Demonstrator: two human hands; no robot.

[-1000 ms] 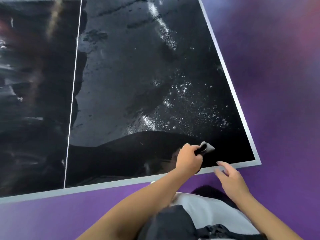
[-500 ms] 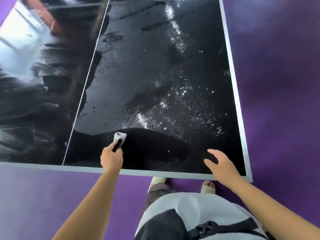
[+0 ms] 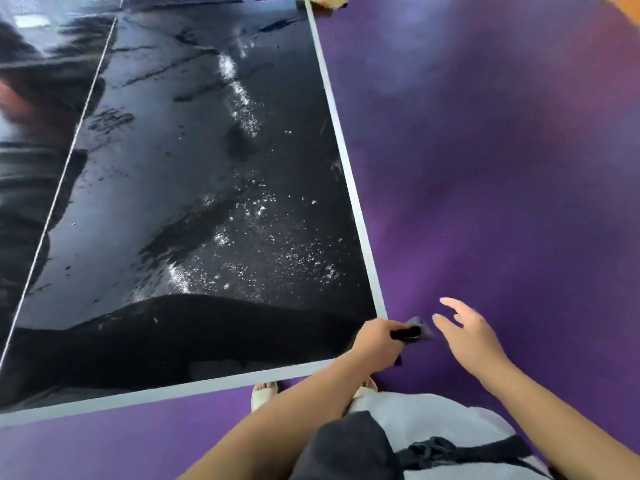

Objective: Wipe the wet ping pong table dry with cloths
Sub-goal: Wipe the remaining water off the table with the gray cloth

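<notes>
Cloth (image 3: 415, 330) now at the table's near right corner, vs approx mid-way along the near edge 0.5 s ago; back roughly where it was 1 s ago, only further out, past the corner. Left hand (image 3: 377, 344) went with it, left to right along the near edge. Right hand (image 3: 472, 337) was over the tabletop near the right edge 0.5 s ago; now it's off the table altogether, over the purple floor (image 3: 502, 168), just right of the cloth.

Left hand: fingers clenched round the cloth, thumb side up, fist sitting at the corner where near border and right border meet. Cloth is dark w/ a paler grey bit poking out to the right of the fist, blurred; most of it hangs beyond the table edge, over the floor. Can't tell if any of it touches the table.

Right hand: fingers relaxed and spread, slightly bent, holds nothing, touches nothing visible. Fingertips (image 3: 446, 301) point up-left, close to the cloth but apart from it.

Ping pong table (image 3: 343, 143): black top, pale grey border, white centre line (image 3: 69, 157) on the left. Near strip looks dark and matt in a band along the near edge; beyond it droplets and wet glare (image 3: 263, 251) across the middle and up toward the far end.

Feet in pale sandals (image 3: 264, 393) below the near edge.
</notes>
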